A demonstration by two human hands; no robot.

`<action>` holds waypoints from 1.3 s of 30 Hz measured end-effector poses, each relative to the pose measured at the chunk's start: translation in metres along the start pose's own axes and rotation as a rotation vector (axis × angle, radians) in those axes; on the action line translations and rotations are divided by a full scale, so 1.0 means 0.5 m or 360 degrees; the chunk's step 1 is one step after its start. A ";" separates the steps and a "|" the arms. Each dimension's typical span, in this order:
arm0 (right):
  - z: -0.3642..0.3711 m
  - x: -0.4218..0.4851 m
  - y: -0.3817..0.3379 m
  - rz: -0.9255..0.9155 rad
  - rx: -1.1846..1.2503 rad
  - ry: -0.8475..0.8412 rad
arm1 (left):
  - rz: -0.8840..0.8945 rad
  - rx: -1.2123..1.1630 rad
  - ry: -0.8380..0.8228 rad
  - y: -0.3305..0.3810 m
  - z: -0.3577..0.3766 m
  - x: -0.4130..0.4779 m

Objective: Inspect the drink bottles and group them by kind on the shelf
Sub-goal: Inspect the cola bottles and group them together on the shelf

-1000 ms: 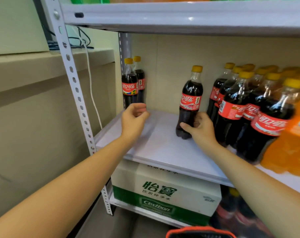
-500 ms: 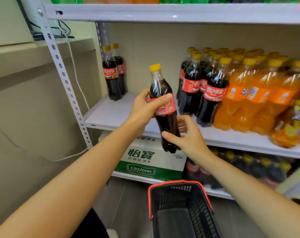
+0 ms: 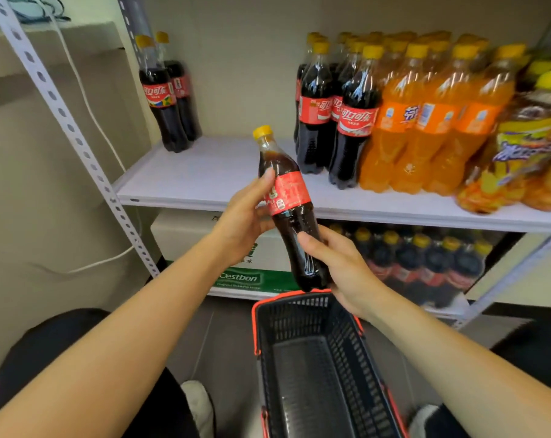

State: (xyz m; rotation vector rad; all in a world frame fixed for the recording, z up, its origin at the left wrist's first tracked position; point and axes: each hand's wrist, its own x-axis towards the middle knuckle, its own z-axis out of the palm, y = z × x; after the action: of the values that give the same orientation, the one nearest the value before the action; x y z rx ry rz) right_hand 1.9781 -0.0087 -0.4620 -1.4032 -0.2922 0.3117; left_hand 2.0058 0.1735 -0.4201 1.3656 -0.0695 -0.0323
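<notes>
I hold a cola bottle (image 3: 291, 213) with a yellow cap and red label, tilted, in front of the white shelf (image 3: 211, 181). My left hand (image 3: 242, 216) grips it at the label and my right hand (image 3: 340, 263) grips its lower part. Two cola bottles (image 3: 170, 99) stand at the shelf's back left. A cluster of cola bottles (image 3: 337, 115) stands mid-right. To their right stand orange soda bottles (image 3: 425, 121), then a yellow-labelled pack (image 3: 526, 153).
A black basket with a red rim (image 3: 318, 368) sits on the floor below my hands. A green and white carton (image 3: 236, 273) and more cola bottles (image 3: 425, 263) fill the lower shelf. A perforated upright (image 3: 65, 121) stands at left.
I have lifted the cola bottle off the shelf and drawn it toward me, now held in both hands. The view has pulled back and down, showing the basket.
</notes>
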 end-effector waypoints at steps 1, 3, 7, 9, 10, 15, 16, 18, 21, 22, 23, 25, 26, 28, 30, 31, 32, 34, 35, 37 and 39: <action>-0.002 -0.001 0.005 -0.0040 -0.0104 0.0061 | 0.0032 0.0069 0.0022 -0.005 0.001 0.000; -0.007 -0.003 0.015 -0.0153 -0.0298 0.0159 | 0.0115 0.0209 0.0064 -0.016 0.005 0.000; -0.024 0.001 0.015 -0.0261 -0.0494 0.0181 | 0.0192 0.0199 0.0107 -0.021 0.007 -0.001; -0.033 0.005 0.013 -0.0070 -0.0302 0.0046 | 0.0191 0.0053 0.0063 -0.021 0.001 0.001; -0.037 0.007 0.012 0.0074 -0.0195 -0.0026 | 0.0194 -0.0003 0.0028 -0.021 -0.001 0.001; -0.044 0.012 0.018 0.0205 -0.0112 -0.0039 | 0.0188 -0.0131 -0.0179 -0.023 0.006 -0.005; -0.043 0.010 0.017 0.0170 -0.0081 -0.0005 | 0.0186 -0.0097 -0.0181 -0.021 0.008 -0.005; -0.038 0.005 0.016 0.0074 -0.0103 0.0066 | 0.0200 0.0146 -0.0103 -0.016 0.016 -0.005; -0.033 0.002 0.023 -0.0089 -0.0258 0.0214 | 0.0250 0.0339 0.0088 -0.017 0.023 -0.005; -0.033 0.002 0.023 -0.0125 -0.0309 0.0239 | 0.0273 0.0317 0.0119 -0.018 0.023 -0.005; -0.033 0.002 0.024 -0.0138 -0.0329 0.0233 | 0.0291 0.0287 0.0130 -0.018 0.021 -0.005; -0.036 0.006 0.022 -0.0023 -0.0243 0.0143 | 0.0276 0.0213 0.0112 -0.019 0.016 -0.005; -0.039 0.008 0.019 0.0075 -0.0182 0.0057 | 0.0261 0.0173 0.0084 -0.021 0.013 -0.005; -0.040 0.004 0.011 0.0227 -0.0142 -0.0097 | 0.0243 0.0119 0.0007 -0.027 0.011 -0.008; -0.040 0.004 0.008 0.0234 -0.0100 -0.0118 | 0.0231 0.0055 -0.0072 -0.028 0.010 -0.010; -0.039 0.004 0.009 0.0202 -0.0079 -0.0069 | 0.0214 0.0014 -0.0096 -0.027 0.011 -0.009; -0.037 0.004 0.009 0.0156 -0.0077 0.0000 | 0.0203 0.0010 -0.0114 -0.024 0.012 -0.009; -0.032 0.000 0.009 0.0056 -0.0137 0.0124 | 0.0216 0.0159 -0.0114 -0.018 0.017 -0.007; -0.030 -0.001 0.009 0.0010 -0.0181 0.0169 | 0.0232 0.0263 -0.0103 -0.016 0.021 -0.007; -0.027 -0.004 0.013 -0.0058 -0.0266 0.0216 | 0.0260 0.0340 -0.0043 -0.015 0.026 -0.009; -0.027 -0.006 0.014 -0.0084 -0.0333 0.0226 | 0.0284 0.0315 0.0027 -0.015 0.026 -0.008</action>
State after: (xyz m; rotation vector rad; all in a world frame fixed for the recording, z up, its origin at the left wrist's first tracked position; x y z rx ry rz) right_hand 1.9803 -0.0212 -0.4711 -1.6125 -0.2495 0.1397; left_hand 2.0009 0.1598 -0.4248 1.5527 -0.1843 0.1390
